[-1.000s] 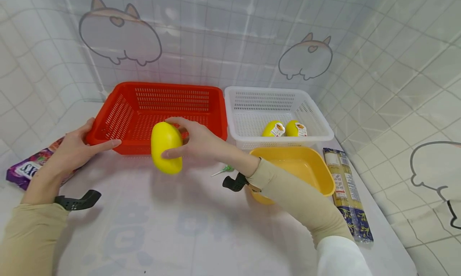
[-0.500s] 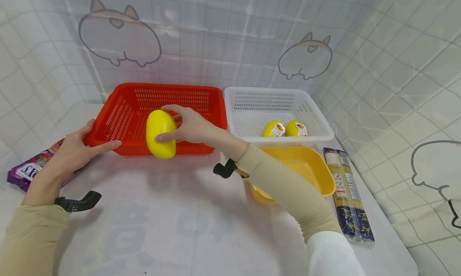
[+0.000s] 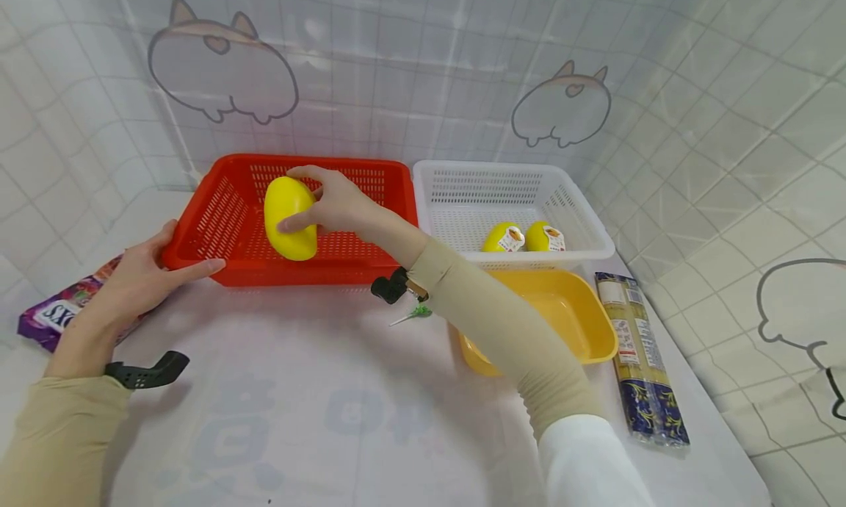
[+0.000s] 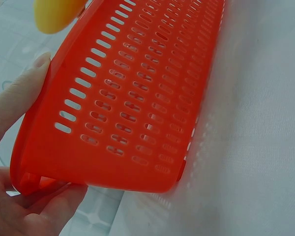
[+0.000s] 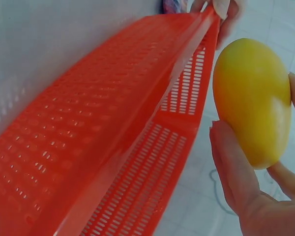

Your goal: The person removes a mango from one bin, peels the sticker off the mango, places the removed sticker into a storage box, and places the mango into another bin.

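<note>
The yellow fruit (image 3: 289,207) has moved forward; my right fingers (image 5: 234,167) grasp it, left fingers (image 4: 20,98) the red basket (image 3: 344,273), best held steady.

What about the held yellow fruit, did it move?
Yes: in the head view, the yellow fruit moved up and slightly left, relative to the red basket.

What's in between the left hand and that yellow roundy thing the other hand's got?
The left part of the red basket, in the head view. The left hand grips its near corner; the right hand holds the yellow thing.
</note>
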`<action>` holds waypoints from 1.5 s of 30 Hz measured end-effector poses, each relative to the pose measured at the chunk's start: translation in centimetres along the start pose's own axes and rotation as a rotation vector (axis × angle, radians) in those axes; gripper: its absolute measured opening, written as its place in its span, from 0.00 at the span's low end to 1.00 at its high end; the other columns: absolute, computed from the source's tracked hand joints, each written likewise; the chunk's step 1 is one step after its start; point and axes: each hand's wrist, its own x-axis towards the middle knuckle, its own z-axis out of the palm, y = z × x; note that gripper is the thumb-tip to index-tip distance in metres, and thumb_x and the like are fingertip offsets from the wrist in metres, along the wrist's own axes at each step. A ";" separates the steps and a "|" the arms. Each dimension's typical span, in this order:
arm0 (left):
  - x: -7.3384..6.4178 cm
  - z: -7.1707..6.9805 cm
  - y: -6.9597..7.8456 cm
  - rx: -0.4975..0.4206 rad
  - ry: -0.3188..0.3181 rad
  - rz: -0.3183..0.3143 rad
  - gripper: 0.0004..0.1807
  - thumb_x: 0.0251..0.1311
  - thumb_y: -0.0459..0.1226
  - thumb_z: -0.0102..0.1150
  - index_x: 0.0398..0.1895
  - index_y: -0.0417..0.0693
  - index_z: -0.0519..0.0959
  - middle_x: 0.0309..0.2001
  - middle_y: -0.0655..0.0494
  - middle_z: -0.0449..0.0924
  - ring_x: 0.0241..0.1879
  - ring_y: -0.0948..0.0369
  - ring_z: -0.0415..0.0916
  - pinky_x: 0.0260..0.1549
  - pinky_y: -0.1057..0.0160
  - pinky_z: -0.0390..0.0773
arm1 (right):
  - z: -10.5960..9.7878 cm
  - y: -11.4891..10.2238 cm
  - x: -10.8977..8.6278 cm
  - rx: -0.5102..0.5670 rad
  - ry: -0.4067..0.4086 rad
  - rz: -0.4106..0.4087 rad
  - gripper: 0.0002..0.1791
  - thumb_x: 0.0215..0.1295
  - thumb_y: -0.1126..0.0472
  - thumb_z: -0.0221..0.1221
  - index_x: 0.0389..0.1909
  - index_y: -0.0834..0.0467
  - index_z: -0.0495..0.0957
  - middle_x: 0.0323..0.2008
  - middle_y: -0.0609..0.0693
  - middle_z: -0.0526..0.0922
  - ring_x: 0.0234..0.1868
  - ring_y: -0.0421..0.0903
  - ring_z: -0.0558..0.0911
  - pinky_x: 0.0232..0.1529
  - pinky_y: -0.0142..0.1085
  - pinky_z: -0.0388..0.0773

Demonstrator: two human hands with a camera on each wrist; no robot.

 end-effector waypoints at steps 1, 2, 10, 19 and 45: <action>0.0 0.0 0.0 0.001 -0.002 0.000 0.61 0.63 0.63 0.57 0.78 0.54 0.24 0.77 0.28 0.41 0.67 0.31 0.48 0.48 0.36 0.76 | 0.0 0.0 0.3 0.012 0.000 0.007 0.43 0.54 0.56 0.74 0.71 0.43 0.66 0.51 0.46 0.76 0.47 0.43 0.77 0.42 0.36 0.86; 0.0 0.0 -0.1 0.002 -0.004 -0.001 0.61 0.63 0.63 0.57 0.78 0.54 0.24 0.77 0.27 0.41 0.67 0.31 0.47 0.49 0.33 0.74 | 0.0 0.1 0.5 0.017 0.002 0.014 0.43 0.54 0.56 0.74 0.71 0.43 0.66 0.51 0.46 0.76 0.47 0.43 0.78 0.41 0.36 0.86; -0.1 0.0 0.0 -0.004 -0.008 -0.002 0.61 0.62 0.63 0.58 0.78 0.55 0.24 0.77 0.28 0.41 0.67 0.31 0.48 0.49 0.35 0.76 | -0.3 0.3 3.1 0.098 -0.006 0.059 0.42 0.56 0.58 0.73 0.70 0.42 0.66 0.55 0.45 0.74 0.47 0.44 0.79 0.39 0.36 0.86; -0.1 -0.1 0.1 -0.013 -0.002 -0.009 0.61 0.62 0.63 0.58 0.78 0.56 0.23 0.77 0.28 0.41 0.68 0.31 0.47 0.51 0.30 0.72 | -0.9 0.0 5.4 0.129 -0.033 0.123 0.42 0.56 0.60 0.73 0.72 0.39 0.67 0.60 0.42 0.72 0.49 0.44 0.78 0.42 0.37 0.86; -0.5 -0.2 0.2 -0.039 -0.006 0.003 0.61 0.61 0.64 0.58 0.78 0.56 0.24 0.78 0.32 0.41 0.69 0.34 0.48 0.59 0.27 0.63 | -1.7 3.2 9.8 0.284 -0.122 0.213 0.42 0.62 0.60 0.69 0.75 0.46 0.62 0.57 0.48 0.74 0.47 0.51 0.83 0.54 0.41 0.83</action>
